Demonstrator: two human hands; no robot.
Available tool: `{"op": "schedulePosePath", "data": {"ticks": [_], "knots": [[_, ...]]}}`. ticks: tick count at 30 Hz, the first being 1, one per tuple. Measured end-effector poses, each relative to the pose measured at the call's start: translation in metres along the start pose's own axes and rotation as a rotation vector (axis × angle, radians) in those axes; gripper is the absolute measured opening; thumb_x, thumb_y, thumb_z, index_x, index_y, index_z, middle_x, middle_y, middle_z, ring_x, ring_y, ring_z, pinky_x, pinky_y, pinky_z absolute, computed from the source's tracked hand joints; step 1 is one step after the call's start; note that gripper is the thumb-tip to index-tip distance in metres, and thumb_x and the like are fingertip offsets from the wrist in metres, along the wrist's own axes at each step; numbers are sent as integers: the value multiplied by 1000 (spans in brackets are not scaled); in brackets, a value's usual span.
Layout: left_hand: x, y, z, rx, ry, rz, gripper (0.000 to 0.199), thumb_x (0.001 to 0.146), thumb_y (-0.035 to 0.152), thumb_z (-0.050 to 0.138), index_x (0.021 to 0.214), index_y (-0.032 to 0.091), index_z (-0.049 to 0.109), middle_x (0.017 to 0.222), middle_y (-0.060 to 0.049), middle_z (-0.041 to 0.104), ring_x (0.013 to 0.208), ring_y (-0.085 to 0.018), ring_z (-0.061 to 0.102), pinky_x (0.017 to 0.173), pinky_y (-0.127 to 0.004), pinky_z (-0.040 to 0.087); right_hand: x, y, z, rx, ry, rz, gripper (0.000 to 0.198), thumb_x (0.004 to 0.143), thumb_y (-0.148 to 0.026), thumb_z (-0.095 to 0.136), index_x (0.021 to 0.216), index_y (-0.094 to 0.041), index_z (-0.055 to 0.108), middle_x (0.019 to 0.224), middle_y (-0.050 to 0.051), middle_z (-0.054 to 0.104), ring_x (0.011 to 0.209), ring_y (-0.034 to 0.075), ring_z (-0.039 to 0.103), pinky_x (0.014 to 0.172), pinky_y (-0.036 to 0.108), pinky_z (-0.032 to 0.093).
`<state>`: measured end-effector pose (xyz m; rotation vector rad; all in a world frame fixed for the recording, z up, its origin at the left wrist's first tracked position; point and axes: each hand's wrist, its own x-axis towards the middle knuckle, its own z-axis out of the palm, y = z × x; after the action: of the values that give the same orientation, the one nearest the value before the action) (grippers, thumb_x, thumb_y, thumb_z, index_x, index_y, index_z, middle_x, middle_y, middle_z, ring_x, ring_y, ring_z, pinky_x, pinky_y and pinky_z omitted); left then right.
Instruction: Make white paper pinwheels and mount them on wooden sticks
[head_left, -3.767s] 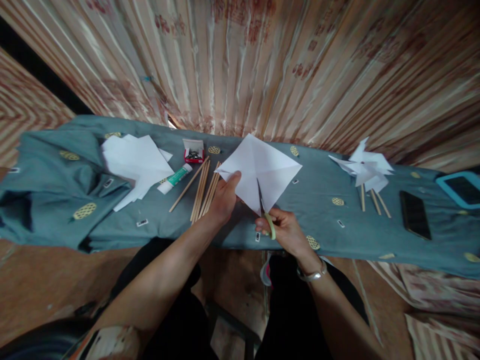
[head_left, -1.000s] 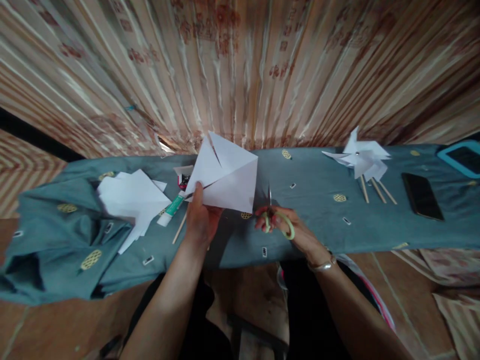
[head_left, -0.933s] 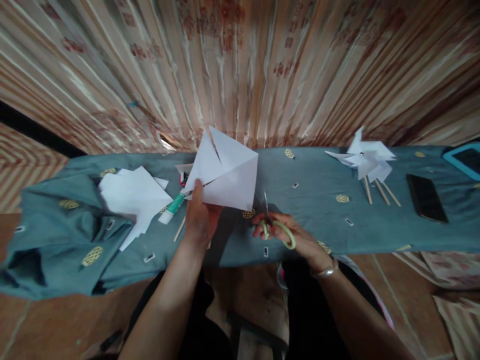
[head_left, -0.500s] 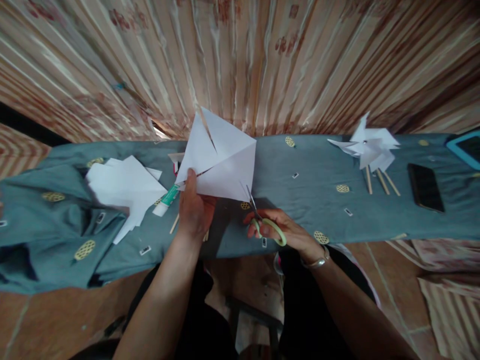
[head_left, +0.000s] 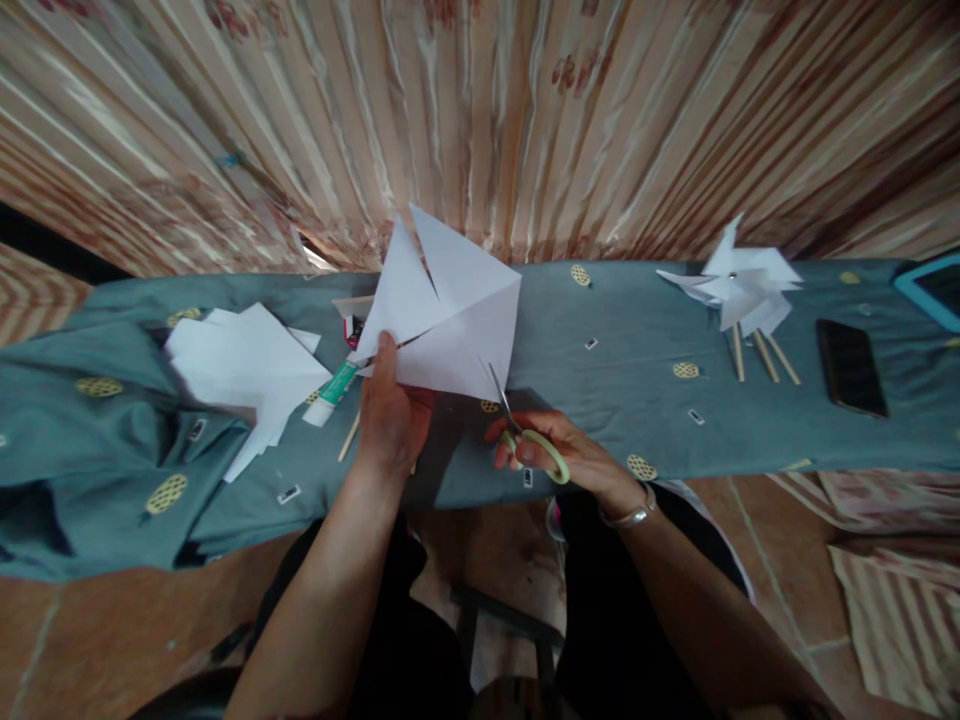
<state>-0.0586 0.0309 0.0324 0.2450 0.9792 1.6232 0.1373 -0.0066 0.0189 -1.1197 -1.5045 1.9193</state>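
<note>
A square white sheet of paper (head_left: 472,310) is held up over the cloth, turned like a diamond. Two slits run inward from its top and left corners, and a crease reaches the right corner. My left hand (head_left: 394,415) pinches the left corner, thumb on top, fingers hidden below. In my right hand (head_left: 555,450) are scissors (head_left: 538,448) with pale green handles. Their blades are at the paper's lower corner, one over the sheet. Left of the sheet lies a green and white glue tube (head_left: 334,392).
Several white paper pieces (head_left: 247,360) lie on the left of the grey-green cloth (head_left: 600,410). To the right are paper pinwheels (head_left: 739,280) on wooden sticks, a black phone (head_left: 851,367) and a blue-edged device (head_left: 934,290). A pleated curtain (head_left: 480,120) hangs behind.
The sheet has shifted slightly up and right in view, and its top slit gapes wider. The scissor blades have moved a little further in over the lower corner.
</note>
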Motion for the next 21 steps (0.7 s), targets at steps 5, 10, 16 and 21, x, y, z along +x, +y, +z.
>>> {"op": "schedulePosePath", "data": {"ticks": [5, 10, 16, 21], "knots": [[-1, 1, 1, 2, -6, -7, 29, 100, 29, 46, 117, 20, 68, 120, -7, 74, 120, -21, 65, 95, -30, 58, -1, 0, 0, 19, 12, -2, 56, 73, -64, 73, 103, -17, 70, 81, 4, 72, 69, 13, 61, 60, 24, 45], [-1, 1, 0, 4, -14, -12, 28, 100, 29, 46, 115, 20, 69, 120, -6, 74, 117, -20, 66, 94, -30, 58, 0, 2, -1, 18, 11, -1, 53, 72, -61, 76, 101, -17, 70, 79, 3, 72, 66, 13, 61, 59, 23, 44], [0, 2, -1, 10, 9, 3, 25, 98, 30, 50, 112, 21, 69, 117, -6, 75, 122, -22, 64, 90, -28, 60, 4, 10, -2, 17, 24, -8, 45, 71, -54, 80, 95, -18, 70, 70, -1, 67, 59, 10, 55, 55, 22, 42], [1, 2, -3, 34, 3, 10, 24, 96, 32, 53, 110, 21, 69, 121, -7, 73, 124, -24, 62, 92, -31, 60, 6, 18, -2, 45, 34, 31, 45, 67, -52, 83, 94, -18, 71, 69, -2, 66, 57, 9, 53, 54, 21, 39]]}}
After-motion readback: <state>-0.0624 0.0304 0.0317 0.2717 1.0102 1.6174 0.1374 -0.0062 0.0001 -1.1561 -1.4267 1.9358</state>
